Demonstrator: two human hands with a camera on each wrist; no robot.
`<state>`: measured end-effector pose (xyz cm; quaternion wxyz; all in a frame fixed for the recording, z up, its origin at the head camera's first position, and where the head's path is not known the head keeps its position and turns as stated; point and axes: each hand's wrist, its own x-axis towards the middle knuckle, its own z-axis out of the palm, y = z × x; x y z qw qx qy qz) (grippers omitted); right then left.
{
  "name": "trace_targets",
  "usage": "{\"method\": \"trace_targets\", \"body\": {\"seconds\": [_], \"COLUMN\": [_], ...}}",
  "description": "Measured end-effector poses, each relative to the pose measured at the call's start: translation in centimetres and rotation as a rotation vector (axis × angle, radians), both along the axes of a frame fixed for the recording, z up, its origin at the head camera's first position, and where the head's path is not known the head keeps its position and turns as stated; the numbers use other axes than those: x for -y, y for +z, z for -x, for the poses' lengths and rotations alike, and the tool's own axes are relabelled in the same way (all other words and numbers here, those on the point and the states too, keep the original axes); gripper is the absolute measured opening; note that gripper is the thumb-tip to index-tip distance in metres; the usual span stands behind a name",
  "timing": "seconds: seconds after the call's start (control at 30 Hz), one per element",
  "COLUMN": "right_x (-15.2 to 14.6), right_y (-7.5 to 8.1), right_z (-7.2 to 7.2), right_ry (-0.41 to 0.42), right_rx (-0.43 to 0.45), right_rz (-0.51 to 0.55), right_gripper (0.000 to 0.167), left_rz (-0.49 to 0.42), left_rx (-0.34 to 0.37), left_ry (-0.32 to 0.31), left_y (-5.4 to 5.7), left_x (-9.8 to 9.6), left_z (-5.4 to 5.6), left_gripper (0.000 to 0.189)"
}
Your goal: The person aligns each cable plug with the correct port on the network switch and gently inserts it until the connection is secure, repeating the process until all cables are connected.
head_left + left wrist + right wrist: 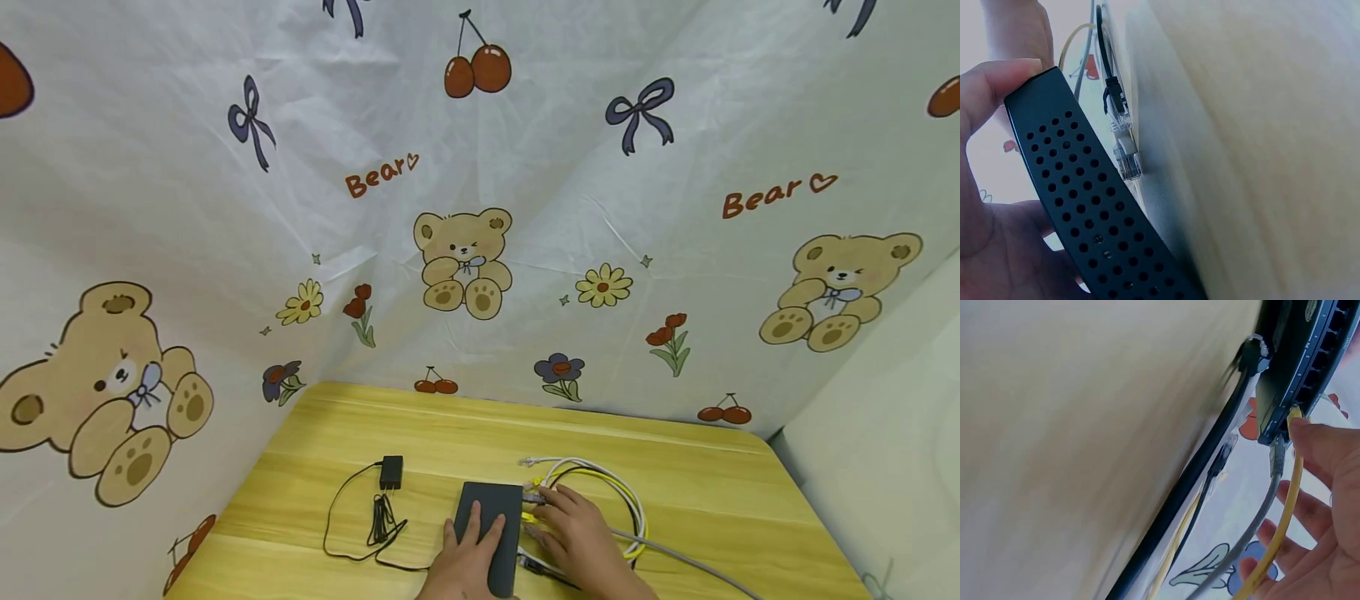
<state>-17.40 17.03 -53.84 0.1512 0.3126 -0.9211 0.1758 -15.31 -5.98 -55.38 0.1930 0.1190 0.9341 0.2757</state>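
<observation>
In the head view the bottom edge cuts off both wrists and the near end of the black box (491, 533), at six o'clock. The right hand (577, 537) hides the ports. The table (1260, 150) is blurred in both wrist views. The grey cable (697, 565) runs out at five o'clock.
</observation>
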Motion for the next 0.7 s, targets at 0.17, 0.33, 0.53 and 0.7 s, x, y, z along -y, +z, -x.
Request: {"method": "trace_targets", "body": {"seconds": [0.17, 0.33, 0.53, 0.7], "right_x": [-1.3, -2.8, -4.5, -5.1], "right_y": [0.2, -0.2, -0.6, -1.0], "right_z": [-0.7, -1.2, -1.2, -1.1], "right_ry": [0.073, 0.095, 0.042, 0.043], "right_rx": [-0.013, 0.059, 0.288, 0.368], "right_rz": [-0.058, -0.074, -0.134, -0.15], "right_gripper": [0.039, 0.032, 0.043, 0.045], "left_rz": [-0.018, -0.037, -0.049, -0.045], "left_rx": [0.014, 0.037, 0.047, 0.045], "left_ry": [0.014, 0.02, 0.022, 0.021], "left_y": [0.1, 0.1, 0.1, 0.3], "left_x": [0.0, 0.1, 0.2, 0.0], "left_z": [0.0, 0.1, 0.1, 0.0], "left_gripper": [0.105, 0.105, 0.104, 0.102]}}
